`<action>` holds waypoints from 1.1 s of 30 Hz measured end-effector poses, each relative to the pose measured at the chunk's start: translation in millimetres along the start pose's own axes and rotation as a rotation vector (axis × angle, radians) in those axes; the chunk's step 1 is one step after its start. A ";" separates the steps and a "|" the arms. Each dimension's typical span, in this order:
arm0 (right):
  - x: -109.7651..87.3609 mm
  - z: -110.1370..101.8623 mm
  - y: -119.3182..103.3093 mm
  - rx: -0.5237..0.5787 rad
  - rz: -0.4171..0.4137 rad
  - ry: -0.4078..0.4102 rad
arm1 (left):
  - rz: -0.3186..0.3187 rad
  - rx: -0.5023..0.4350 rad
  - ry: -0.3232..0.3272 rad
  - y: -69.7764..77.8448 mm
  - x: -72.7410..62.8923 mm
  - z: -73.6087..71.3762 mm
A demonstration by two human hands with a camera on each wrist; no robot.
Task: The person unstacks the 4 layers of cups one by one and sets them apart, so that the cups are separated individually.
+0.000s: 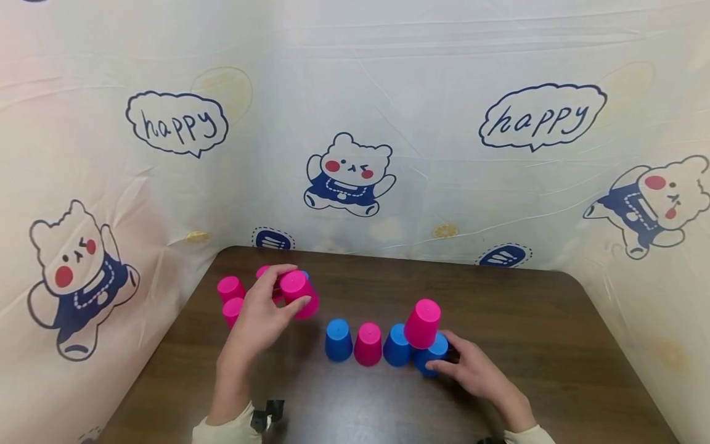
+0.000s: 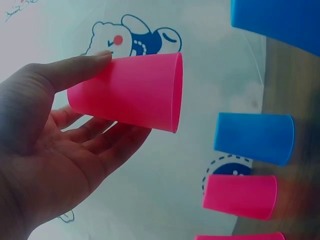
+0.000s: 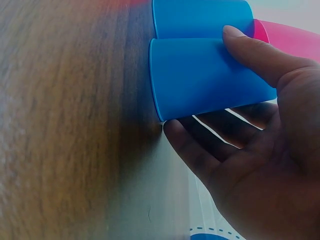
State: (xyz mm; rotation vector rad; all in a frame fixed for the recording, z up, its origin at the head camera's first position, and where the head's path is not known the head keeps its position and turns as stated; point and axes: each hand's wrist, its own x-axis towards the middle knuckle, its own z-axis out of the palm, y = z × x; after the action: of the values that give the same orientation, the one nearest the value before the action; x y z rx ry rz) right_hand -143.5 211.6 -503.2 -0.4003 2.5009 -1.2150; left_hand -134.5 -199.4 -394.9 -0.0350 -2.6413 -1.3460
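Note:
My left hand [image 1: 261, 314] holds an upside-down pink cup [image 1: 299, 296] up off the table, thumb on one side and fingers on the other. In the left wrist view this pink cup [image 2: 130, 92] lies across the fingers with its rim pointing right. On the right, my right hand [image 1: 474, 370] grips the end blue cup [image 1: 429, 357] of a row, its thumb and fingers around the sides. That blue cup [image 3: 200, 80] stands rim-down against another blue cup [image 3: 200, 17]. A second pink cup [image 1: 423, 324] rests upside down on top of these two.
The row continues leftward with a pink cup [image 1: 368, 345] and a blue cup [image 1: 339, 341], both upside down. Beyond my left arm stand several more cups, including a pink cup [image 1: 230, 288], partly hidden by the hand. A printed curtain [image 1: 421, 203] surrounds the brown table [image 1: 527, 320].

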 end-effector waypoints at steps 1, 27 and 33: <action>0.4 0.2 0.4 -0.001 0.000 0.001 | 0.001 0.001 0.005 -2.2 0.4 -0.7; 0.1 0.5 -0.4 -0.003 0.041 0.016 | -0.207 0.058 0.018 -42.4 9.8 -10.3; 0.7 0.6 -0.1 -0.008 0.031 0.015 | -0.265 0.066 -0.013 -52.5 15.2 -5.7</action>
State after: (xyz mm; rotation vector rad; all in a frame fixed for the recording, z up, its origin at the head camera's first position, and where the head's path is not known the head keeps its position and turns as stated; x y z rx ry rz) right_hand -143.9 210.9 -503.6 -0.3538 2.5156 -1.2007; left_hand -153.9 -235.8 -431.2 0.3270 -2.7763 -1.3333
